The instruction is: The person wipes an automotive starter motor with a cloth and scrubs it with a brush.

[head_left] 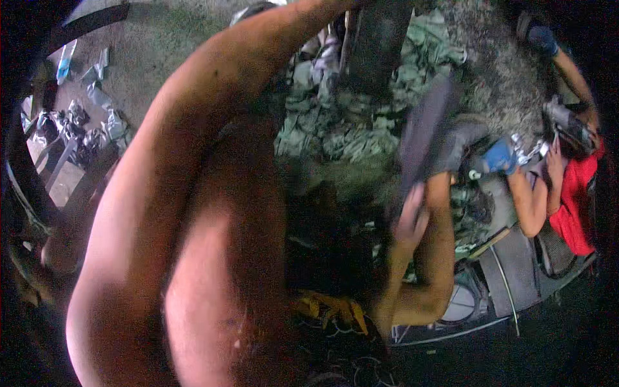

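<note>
The right hand [412,216] is up in mid-frame, its fingers wrapped around the lower end of a long dark flat piece [425,132] that rises tilted over a heap of crumpled grey-green scrap [348,122]. It looks like a lifting or levering step; my guess is the next move needs a firm grip and a steady swing clear of the heap. The piece looks dull, blurred, slab-like. The left arm [193,148] sweeps up across the frame, its hand hidden at the top edge, so its fingers cannot be told. At the right, a person in red [574,200] works a blue-bodied tool [500,158].
</note>
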{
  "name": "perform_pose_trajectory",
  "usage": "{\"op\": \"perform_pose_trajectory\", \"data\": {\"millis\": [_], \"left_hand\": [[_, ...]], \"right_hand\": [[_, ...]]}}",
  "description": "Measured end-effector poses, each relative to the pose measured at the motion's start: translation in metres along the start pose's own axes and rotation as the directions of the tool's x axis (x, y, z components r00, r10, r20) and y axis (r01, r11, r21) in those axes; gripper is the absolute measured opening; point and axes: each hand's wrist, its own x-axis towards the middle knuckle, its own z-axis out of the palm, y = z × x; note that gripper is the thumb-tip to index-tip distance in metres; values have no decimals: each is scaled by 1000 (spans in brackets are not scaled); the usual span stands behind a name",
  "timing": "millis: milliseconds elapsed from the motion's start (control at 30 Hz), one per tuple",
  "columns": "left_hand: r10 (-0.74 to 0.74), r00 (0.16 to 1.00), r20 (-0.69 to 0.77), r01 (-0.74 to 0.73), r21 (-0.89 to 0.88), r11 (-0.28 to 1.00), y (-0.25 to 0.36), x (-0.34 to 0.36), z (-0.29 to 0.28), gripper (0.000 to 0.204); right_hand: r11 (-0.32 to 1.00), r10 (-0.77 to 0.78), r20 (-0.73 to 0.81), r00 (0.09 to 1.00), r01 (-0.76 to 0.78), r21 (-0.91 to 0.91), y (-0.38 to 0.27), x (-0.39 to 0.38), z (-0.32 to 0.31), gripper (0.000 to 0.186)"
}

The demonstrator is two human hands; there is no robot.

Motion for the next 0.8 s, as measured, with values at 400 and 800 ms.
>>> {"op": "perform_pose_trajectory", "data": {"millis": [400,800], "left_hand": [[151,979,-134,-146,47,988,-7,11,8,39],[33,996,-82,-39,-65,997,-12,0,15,46]], "right_hand": [[202,811,265,521,-675,710,-19,110,3,65],[740,642,94,761,-647,182,-21,48,34,58]]}}
